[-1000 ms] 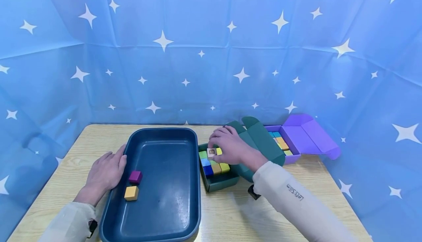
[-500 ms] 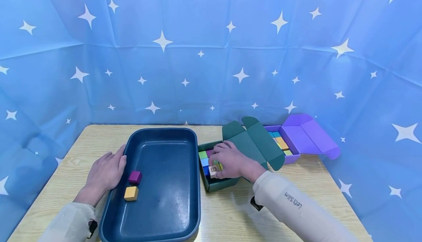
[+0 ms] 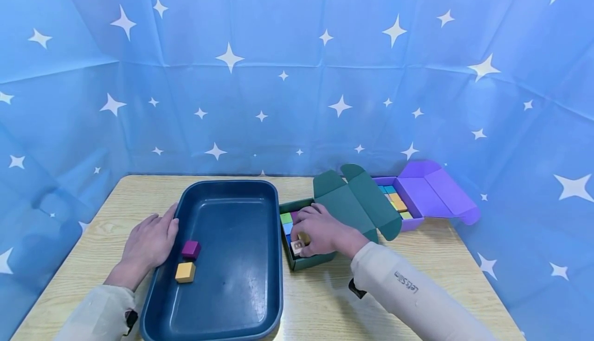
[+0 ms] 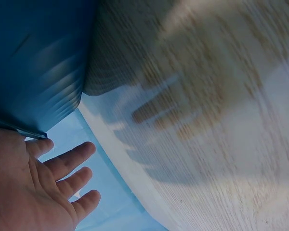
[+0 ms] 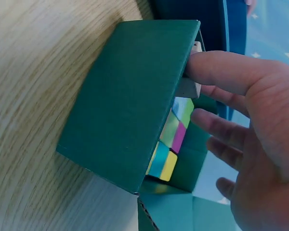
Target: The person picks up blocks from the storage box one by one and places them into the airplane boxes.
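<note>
My right hand (image 3: pixel 320 230) pinches a pale wooden letter block (image 3: pixel 297 247) between thumb and fingers, low inside the near end of an open green cardboard box (image 3: pixel 313 263). Several coloured blocks, green, light blue, blue and purple among them, sit in that box, partly covered by the hand. In the right wrist view the box wall hides much of the letter block (image 5: pixel 187 88). My left hand (image 3: pixel 150 243) touches the left rim of a dark blue tray (image 3: pixel 236 238), its fingers extended. A purple cube (image 3: pixel 191 249) and a yellow-orange cube (image 3: pixel 185 272) lie in the tray.
An open purple box (image 3: pixel 412 223) with several coloured blocks stands behind the green one, to the right. The green lid (image 3: pixel 350 204) is folded back towards it. A blue star-patterned curtain (image 3: pixel 297 88) surrounds the wooden table (image 3: pixel 320 310).
My right hand has lowered the letter block from above the green box's blocks into its near end, moving towards me. The left hand has stayed at the tray rim.
</note>
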